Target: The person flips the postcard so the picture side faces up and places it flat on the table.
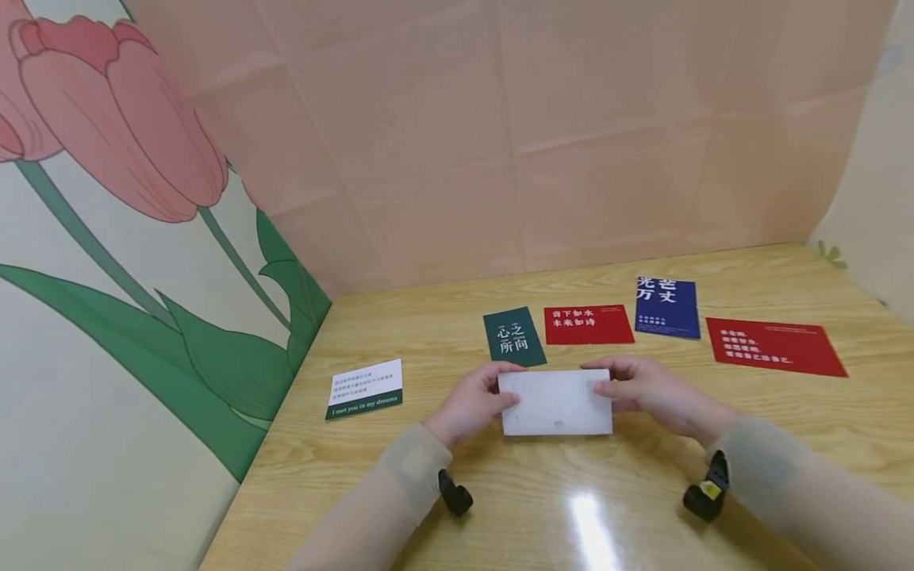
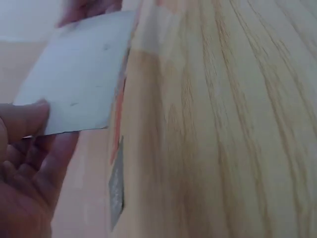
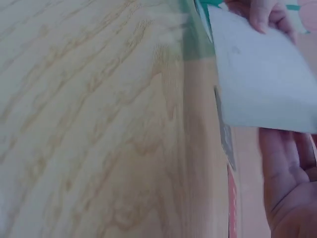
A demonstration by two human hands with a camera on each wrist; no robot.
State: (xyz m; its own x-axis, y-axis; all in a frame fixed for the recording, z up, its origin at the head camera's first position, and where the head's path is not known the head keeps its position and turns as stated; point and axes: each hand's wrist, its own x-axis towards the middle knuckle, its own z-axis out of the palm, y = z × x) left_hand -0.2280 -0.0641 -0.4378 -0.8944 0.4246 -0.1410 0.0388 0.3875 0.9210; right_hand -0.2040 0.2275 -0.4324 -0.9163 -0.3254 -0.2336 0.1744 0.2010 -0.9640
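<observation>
A plain white card (image 1: 557, 404) with a few small dark marks is held up above the table between both hands. My left hand (image 1: 474, 403) pinches its left end, thumb on the near face and fingers behind. At the right end my right hand (image 1: 646, 394) grips it the same way. The left wrist view shows the left thumb pressed on the white card (image 2: 81, 74), its fingers underneath. In the right wrist view, fingers of the right hand (image 3: 292, 183) lie behind the card (image 3: 262, 74). The card's far face is hidden.
On the wooden table (image 1: 300, 484), behind the hands, lie a green card (image 1: 516, 337), a red card (image 1: 589, 325), a blue card (image 1: 667, 309) and a larger red card (image 1: 774, 346). A white-and-green card (image 1: 366, 388) lies to the left. A pink cloth (image 1: 535, 143) hangs behind.
</observation>
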